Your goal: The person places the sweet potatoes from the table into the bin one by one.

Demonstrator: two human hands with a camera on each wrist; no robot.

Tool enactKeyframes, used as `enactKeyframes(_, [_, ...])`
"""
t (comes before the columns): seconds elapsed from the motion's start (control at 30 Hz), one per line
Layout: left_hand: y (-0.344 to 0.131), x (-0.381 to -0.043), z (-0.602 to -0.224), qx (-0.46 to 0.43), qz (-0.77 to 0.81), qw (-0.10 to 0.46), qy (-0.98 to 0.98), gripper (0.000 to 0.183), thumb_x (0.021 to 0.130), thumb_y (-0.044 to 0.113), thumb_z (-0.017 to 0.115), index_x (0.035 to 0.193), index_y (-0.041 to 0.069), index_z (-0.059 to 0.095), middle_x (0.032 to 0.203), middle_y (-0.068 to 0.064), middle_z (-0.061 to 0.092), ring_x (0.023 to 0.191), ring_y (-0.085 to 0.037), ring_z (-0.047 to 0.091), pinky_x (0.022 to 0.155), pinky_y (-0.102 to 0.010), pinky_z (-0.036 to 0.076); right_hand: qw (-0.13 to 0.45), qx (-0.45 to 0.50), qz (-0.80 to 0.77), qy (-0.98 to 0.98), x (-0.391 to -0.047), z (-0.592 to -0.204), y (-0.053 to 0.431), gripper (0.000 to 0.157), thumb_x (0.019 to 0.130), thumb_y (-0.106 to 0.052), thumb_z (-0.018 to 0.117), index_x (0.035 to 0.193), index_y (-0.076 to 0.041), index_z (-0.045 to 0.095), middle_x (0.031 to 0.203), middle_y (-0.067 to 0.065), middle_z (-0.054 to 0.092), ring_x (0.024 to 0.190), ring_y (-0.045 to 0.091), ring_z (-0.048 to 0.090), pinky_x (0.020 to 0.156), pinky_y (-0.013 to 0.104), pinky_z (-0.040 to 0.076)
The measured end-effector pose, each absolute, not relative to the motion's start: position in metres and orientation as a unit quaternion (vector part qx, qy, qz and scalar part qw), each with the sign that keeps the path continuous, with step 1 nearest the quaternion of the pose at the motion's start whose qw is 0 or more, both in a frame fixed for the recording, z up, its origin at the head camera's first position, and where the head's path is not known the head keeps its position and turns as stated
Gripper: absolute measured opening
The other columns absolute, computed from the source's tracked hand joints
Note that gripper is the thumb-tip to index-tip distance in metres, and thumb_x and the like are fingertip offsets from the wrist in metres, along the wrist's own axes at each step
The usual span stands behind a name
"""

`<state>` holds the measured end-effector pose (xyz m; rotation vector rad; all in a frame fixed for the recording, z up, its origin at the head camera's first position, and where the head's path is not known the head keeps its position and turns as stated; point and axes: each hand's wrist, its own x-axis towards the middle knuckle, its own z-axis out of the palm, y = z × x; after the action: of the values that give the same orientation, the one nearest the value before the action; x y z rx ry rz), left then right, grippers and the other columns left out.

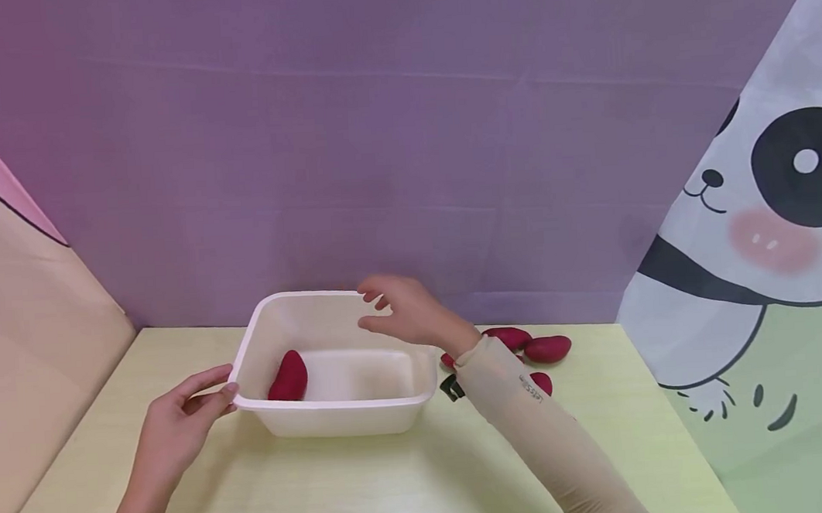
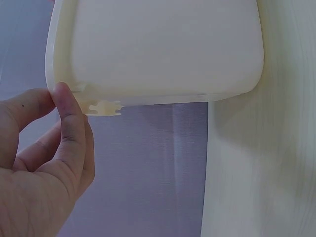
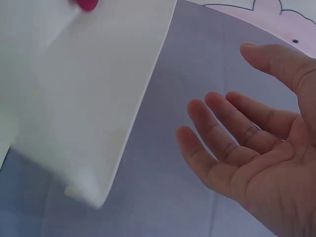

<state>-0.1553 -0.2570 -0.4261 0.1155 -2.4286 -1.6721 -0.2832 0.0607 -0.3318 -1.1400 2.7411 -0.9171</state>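
Note:
A white plastic basin (image 1: 332, 420) stands on the table, and inside it at the left lies a smooth, dark red, elongated thing (image 1: 289, 377), shaped like a mango or sweet potato. My left hand (image 1: 181, 423) pinches the basin's left rim between thumb and fingers; the left wrist view shows the same left hand (image 2: 54, 153) at the corner of the rim. Over the basin's far right part is my right hand (image 1: 414, 310), fingers spread and loosely bent. In the right wrist view the right hand (image 3: 247, 148) holds nothing, its palm apart from the basin wall (image 3: 98, 98).
Several more dark red pieces (image 1: 547, 349) lie on the table right of the basin, partly hidden behind the right sleeve (image 1: 523, 405). A purple backdrop (image 1: 377, 134) rises behind the pale table (image 1: 367, 491). A panda-printed panel (image 1: 753, 269) borders the right side.

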Motion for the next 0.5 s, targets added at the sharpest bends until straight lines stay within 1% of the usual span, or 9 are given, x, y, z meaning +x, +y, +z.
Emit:
enactKeyframes(0.07, [-0.257,-0.155,-0.426,0.039,-0.563,0.094,-0.820,0.047,0.097,0.026,0.071,0.132,-0.002,0.062,0.099,0.007,0.073,0.082,-0.005,0.072,0.070,-0.013,0.056,0.005,-0.363,-0.302,0.881,-0.276,-0.333,0.076,0.042,0.093,-0.016,0.073,0.130,-0.003,0.059,0.119,0.009,0.065,0.102,0.025,0.067,0.091,0.028,0.054])
enactKeyframes(0.17, [-0.259,-0.154,-0.426,0.040,-0.560,0.092,-0.822,0.048,0.097,0.028,0.071,0.133,-0.002,0.062,0.099,0.004,0.074,0.082,-0.005,0.072,0.070,-0.013,0.056,-0.011,-0.348,-0.318,0.882,-0.266,-0.336,0.101,0.043,0.092,-0.016,0.075,0.130,-0.003,0.059,0.118,0.009,0.066,0.102,0.022,0.066,0.093,0.033,0.055])
enactKeyframes(0.23, [-0.260,-0.153,-0.426,0.042,-0.556,0.091,-0.825,0.048,0.097,0.029,0.070,0.133,-0.001,0.062,0.099,0.002,0.075,0.083,-0.005,0.072,0.071,-0.013,0.055,-0.015,-0.334,-0.334,0.881,-0.258,-0.337,0.117,0.043,0.092,-0.016,0.075,0.130,-0.003,0.060,0.118,0.008,0.065,0.103,0.023,0.065,0.095,0.036,0.056])
enactKeyframes(0.33, [-0.261,-0.152,-0.425,0.045,-0.553,0.093,-0.827,0.048,0.096,0.030,0.071,0.133,0.000,0.062,0.098,0.006,0.074,0.082,-0.006,0.072,0.070,-0.013,0.055,-0.021,-0.311,-0.348,0.884,-0.246,-0.339,0.139,0.043,0.092,-0.017,0.075,0.131,-0.005,0.060,0.122,0.006,0.064,0.105,0.022,0.065,0.097,0.039,0.055])
enactKeyframes(0.5, [-0.263,-0.151,-0.424,0.047,-0.551,0.094,-0.828,0.048,0.097,0.031,0.070,0.133,0.001,0.062,0.097,0.012,0.073,0.081,-0.005,0.072,0.069,-0.014,0.054,-0.031,-0.277,-0.348,0.895,-0.221,-0.344,0.173,0.046,0.092,-0.020,0.076,0.134,-0.009,0.060,0.127,0.003,0.062,0.108,0.020,0.064,0.095,0.041,0.056])
